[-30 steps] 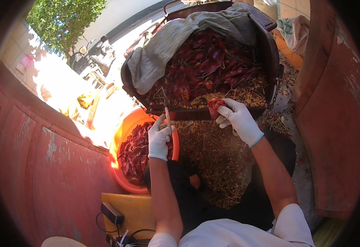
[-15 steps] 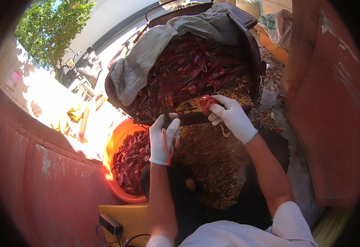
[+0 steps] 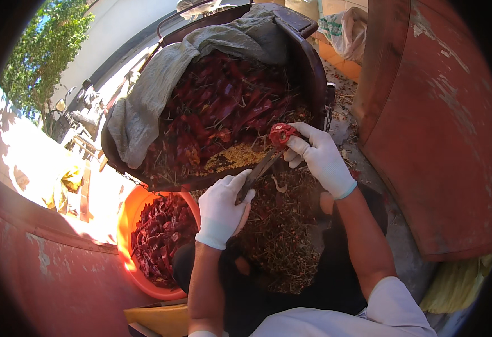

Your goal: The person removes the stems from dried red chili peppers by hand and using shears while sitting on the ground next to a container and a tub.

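White knit gloves cover both hands. My left hand grips a pair of scissors, its dark blades pointing up and to the right. The blade tips reach the underside of a dried red chili pepper, which my right hand pinches between thumb and fingers. Whether the blades are cutting into the pepper, I cannot tell. Beyond my hands, a heap of dried red chilies with stems and yellow seeds fills a dark metal cart. Cut red chili pieces lie in an orange tub left of my knees.
Grey cloth drapes over the cart's left and far rim. Stems and seeds are piled between my legs. Worn red panels flank me, one at left, one at right. A yellow board sits at lower left.
My left hand has swung the scissors from upright to tilted rightward, bringing the blades to the pepper. My right hand still holds the pepper. The view has turned slightly right.
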`<state>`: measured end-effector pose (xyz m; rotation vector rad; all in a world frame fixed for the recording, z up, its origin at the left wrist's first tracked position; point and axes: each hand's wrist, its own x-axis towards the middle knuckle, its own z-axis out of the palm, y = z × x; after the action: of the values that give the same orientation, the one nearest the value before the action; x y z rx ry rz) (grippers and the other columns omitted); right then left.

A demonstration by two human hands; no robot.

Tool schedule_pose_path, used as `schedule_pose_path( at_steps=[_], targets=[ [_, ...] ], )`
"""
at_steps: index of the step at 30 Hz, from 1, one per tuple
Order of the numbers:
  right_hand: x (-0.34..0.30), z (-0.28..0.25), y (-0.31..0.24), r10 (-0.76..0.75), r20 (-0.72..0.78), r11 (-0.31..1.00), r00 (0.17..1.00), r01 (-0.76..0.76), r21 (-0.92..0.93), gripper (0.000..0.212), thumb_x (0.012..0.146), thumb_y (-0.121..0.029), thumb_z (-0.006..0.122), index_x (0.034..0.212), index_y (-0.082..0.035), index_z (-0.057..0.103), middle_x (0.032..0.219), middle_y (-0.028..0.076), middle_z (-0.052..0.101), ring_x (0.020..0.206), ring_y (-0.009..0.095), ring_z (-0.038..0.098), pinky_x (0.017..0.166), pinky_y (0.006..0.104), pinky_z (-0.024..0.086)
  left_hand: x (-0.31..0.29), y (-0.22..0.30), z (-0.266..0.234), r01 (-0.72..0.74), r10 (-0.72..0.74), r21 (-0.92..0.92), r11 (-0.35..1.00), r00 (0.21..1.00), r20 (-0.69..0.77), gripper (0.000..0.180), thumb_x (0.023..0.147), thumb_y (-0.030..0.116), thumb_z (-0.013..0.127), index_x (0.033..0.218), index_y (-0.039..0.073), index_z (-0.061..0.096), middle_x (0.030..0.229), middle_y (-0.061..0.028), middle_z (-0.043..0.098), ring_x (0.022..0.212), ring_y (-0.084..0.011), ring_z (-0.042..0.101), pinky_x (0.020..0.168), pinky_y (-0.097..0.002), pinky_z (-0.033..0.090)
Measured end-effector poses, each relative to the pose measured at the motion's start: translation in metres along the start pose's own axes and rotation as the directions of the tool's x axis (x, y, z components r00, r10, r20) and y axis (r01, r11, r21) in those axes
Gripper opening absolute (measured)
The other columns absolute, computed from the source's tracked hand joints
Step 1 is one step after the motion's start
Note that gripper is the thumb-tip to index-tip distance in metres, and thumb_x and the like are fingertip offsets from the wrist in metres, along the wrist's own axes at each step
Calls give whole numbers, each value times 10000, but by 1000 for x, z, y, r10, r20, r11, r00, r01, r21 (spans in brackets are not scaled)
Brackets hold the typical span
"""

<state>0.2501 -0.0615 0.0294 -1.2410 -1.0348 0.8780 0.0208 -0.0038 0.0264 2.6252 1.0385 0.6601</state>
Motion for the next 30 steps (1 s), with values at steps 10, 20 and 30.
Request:
schedule_pose_path(
  at_steps=[10,20,30],
  targets=[
    [-2,5,1,23,-4,992,1000,-23,-124,325,1028,-163,538,1304,-6,610,885,61,668,763,120,655,693,285,549,-2,-7,-6,21,-15,-89,996,997,70,417,860,171,717,1264,94,651,928,-109,664,826,-289,655,730,-347,523],
    [-4,7,2,4,-61,970,998,-19,-241,314,1011,-142,565,1289,-3,614,917,81,670,766,129,660,686,290,554,-6,-12,-8,-10,5,37,999,991,133,427,861,185,701,1274,90,643,947,-109,663,830,-292,651,740,-369,521],
    [-5,7,3,17,-67,973,998,-32,-230,307,1011,-139,564,1281,-2,616,898,77,668,750,127,646,683,292,547,-6,-11,-12,15,-8,-67,998,994,112,409,849,177,718,1236,58,658,959,-130,674,902,-327,662,785,-369,528]
  ],
)
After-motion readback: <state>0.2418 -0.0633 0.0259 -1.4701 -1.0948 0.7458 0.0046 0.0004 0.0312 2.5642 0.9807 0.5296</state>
